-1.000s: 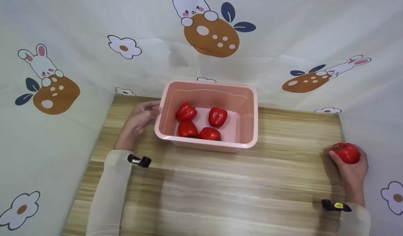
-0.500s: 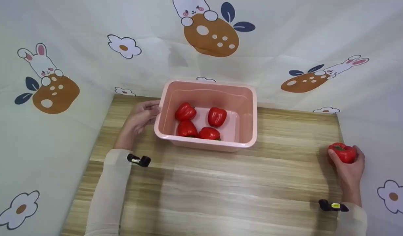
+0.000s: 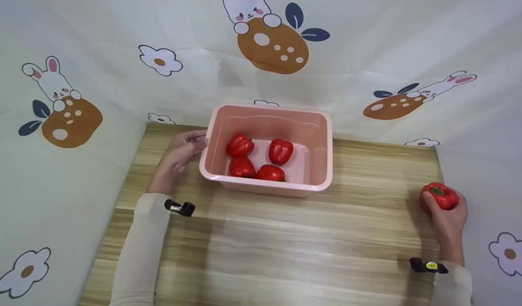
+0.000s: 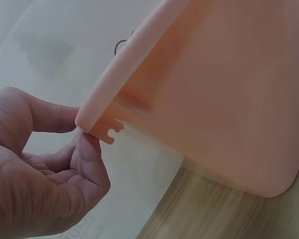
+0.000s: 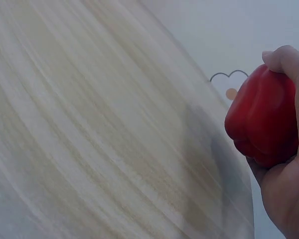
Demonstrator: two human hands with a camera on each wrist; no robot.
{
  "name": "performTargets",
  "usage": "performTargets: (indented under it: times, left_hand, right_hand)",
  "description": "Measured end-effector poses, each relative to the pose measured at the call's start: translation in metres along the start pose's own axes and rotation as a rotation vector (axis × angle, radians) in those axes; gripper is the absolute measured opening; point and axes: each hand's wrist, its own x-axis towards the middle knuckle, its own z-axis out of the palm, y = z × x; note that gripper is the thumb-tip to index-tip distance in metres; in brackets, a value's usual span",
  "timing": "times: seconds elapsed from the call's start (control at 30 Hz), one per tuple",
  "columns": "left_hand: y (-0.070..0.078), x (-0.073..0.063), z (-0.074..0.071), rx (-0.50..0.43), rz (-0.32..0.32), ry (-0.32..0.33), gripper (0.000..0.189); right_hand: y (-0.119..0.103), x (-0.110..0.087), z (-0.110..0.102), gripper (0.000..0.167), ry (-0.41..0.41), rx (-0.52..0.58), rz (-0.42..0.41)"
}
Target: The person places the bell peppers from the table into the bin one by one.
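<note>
A pink plastic bin [image 3: 265, 187] stands toward the back of the wooden table, with several red bell peppers [image 3: 281, 151] lying on its floor. At the bin's left side, my left hand [image 3: 182, 154] pinches the rim; the left wrist view shows thumb and fingers on the rim's edge [image 4: 132, 57]. Far to the right, my right hand [image 3: 451, 216] grips another red bell pepper [image 3: 443, 197], its green stem facing up. The right wrist view has that pepper [image 5: 266, 117] held between thumb and fingers, above the table.
Wood-grain table [image 3: 312, 246] lies under everything. A pale cloth printed with rabbits and flowers [image 3: 341, 59] rises as walls at the back, left and right. The right hand is close to the right wall.
My right hand has shifted slightly left with the bell pepper, whose stem now faces up more. The left hand and the bin stay in place.
</note>
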Motion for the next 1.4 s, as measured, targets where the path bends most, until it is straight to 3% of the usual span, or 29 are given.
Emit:
performTargets:
  times: [0.33, 0.57, 1.4]
  left_hand:
    - [-0.001, 0.001, 0.000, 0.000, 0.006, -0.012, 0.056]
    - [-0.001, 0.000, 0.000, -0.001, 0.029, -0.009, 0.054]
    - [0.001, 0.001, 0.000, 0.034, 0.002, -0.001, 0.056]
  right_hand:
    - [-0.016, -0.008, 0.010, 0.079, 0.005, 0.016, -0.073]
    - [-0.032, -0.015, 0.019, 0.067, 0.016, 0.111, -0.160]
    - [-0.084, -0.051, 0.061, 0.061, -0.097, 0.160, -0.390]
